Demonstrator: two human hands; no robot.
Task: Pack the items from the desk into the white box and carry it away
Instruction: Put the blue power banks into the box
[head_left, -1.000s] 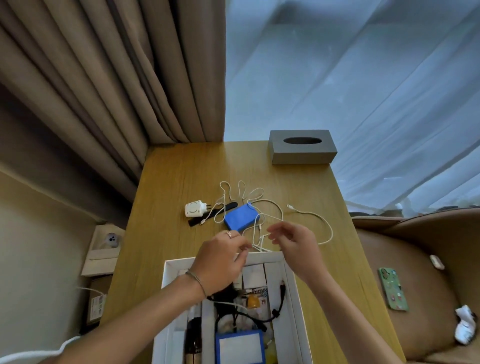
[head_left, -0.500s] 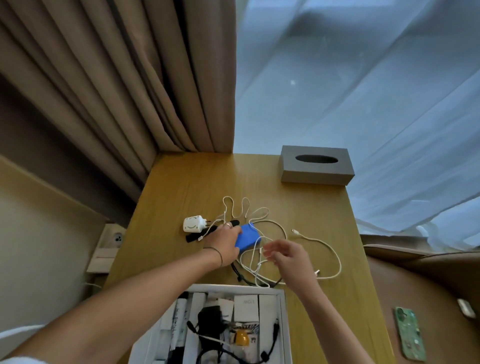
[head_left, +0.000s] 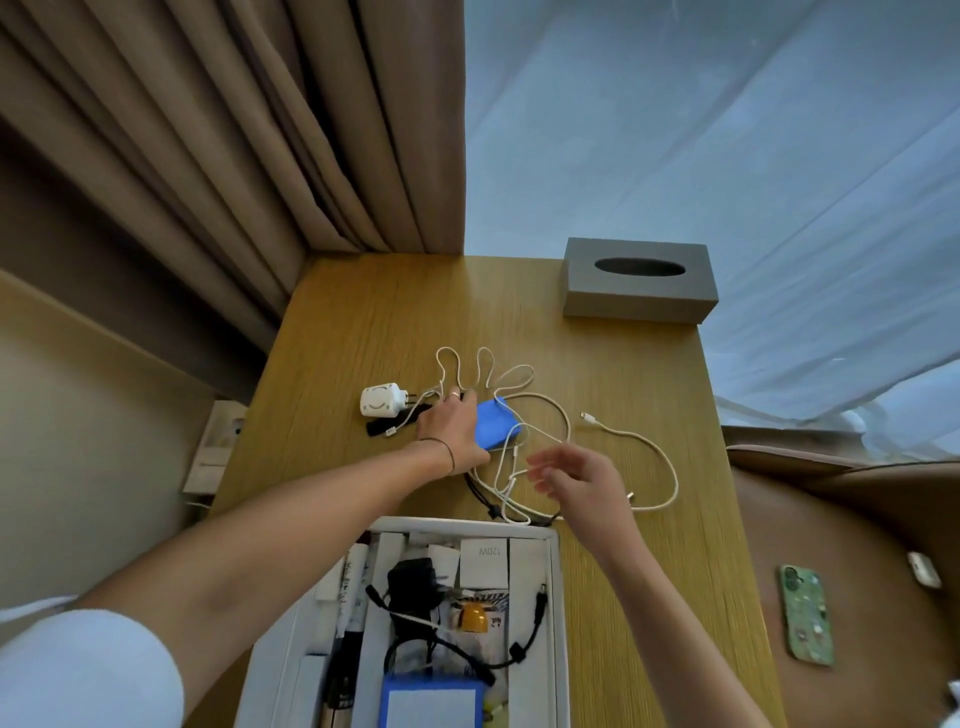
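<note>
The white box (head_left: 555, 582) stands open at the desk's near edge, holding black adapters, cables, small white boxes and a blue-edged pack. Beyond it lies a tangle of white cables (head_left: 652, 447) with a black cable (head_left: 480, 493) under them. My left hand (head_left: 449, 431) reaches over the tangle and grips the left end of the blue power bank (head_left: 501, 423). A white plug charger (head_left: 381, 400) and a black strip-like item (head_left: 387, 426) lie just left of that hand. Blurred and with loosely spread fingers, my right hand (head_left: 576, 480) hovers above the cables and holds nothing visible.
A grey tissue box (head_left: 639, 283) sits at the far right of the wooden desk (head_left: 363, 322). Curtains hang behind. On the brown seat to the right lie a green phone (head_left: 808, 616) and a small white object (head_left: 923, 569). A wall socket (head_left: 223, 441) is left of the desk.
My left hand left the cables near the box, reached forward and closed on the blue power bank. My right hand let go of the white cable and opened. The view tilted.
</note>
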